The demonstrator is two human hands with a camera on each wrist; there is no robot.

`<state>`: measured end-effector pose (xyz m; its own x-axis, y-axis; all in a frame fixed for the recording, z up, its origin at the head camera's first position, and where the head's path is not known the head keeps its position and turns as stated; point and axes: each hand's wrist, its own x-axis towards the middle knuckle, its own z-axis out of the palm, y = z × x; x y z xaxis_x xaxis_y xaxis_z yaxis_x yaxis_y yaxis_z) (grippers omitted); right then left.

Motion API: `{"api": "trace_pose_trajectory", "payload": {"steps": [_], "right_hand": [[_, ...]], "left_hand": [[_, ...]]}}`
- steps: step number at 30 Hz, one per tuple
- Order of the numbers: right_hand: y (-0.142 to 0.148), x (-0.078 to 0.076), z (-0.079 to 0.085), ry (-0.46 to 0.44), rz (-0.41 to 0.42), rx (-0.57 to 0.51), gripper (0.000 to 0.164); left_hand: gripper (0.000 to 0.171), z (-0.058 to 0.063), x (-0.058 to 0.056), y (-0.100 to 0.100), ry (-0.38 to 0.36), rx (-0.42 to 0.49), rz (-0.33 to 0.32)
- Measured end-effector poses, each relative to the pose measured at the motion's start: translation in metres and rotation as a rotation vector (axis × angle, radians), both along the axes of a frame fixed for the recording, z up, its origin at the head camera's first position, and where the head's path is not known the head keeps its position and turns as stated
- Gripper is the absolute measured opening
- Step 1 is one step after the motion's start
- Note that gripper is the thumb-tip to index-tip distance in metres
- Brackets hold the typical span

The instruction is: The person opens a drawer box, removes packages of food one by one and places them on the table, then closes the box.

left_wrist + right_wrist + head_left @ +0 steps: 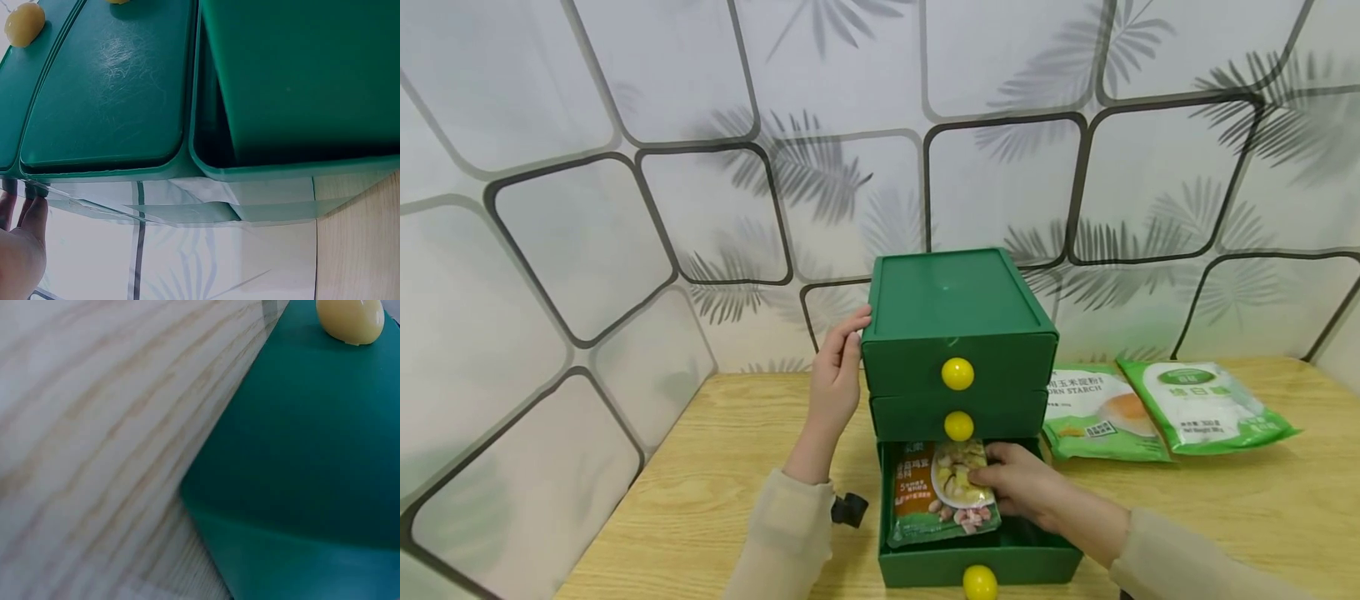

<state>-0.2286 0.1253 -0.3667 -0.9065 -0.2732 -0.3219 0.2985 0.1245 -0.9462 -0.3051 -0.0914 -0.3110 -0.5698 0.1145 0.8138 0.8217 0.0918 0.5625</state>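
A green drawer cabinet (955, 292) with yellow round knobs stands on the table, its bottom drawer (917, 567) pulled out. Against the cabinet's left side rests my left hand (838, 367), fingers extended near the top edge; the left wrist view also catches this hand (22, 250) beside the cabinet wall. My right hand (1022, 487) reaches into the bottom drawer and pinches the right edge of a food packet (917, 492). This packet is brown and green, with a bowl of food printed on it, and lies tilted in the drawer. Some right fingertips are hidden.
To the right of the cabinet lie a corn starch bag (1101, 412) and another green and white bag (1206, 404). A patterned curtain (850, 192) hangs behind the wooden table (700, 500). A small black object (850, 510) shows at the left wrist.
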Motion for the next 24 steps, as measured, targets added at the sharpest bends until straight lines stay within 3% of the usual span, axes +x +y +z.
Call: {"api": "trace_pose_trajectory", "payload": {"steps": [24], "right_hand": [[0.0078, 0.0036, 0.0094, -0.022, 0.096, -0.154, 0.047]], "left_hand": [[0.026, 0.0025, -0.0007, -0.0006, -0.018, 0.002, -0.005]]}}
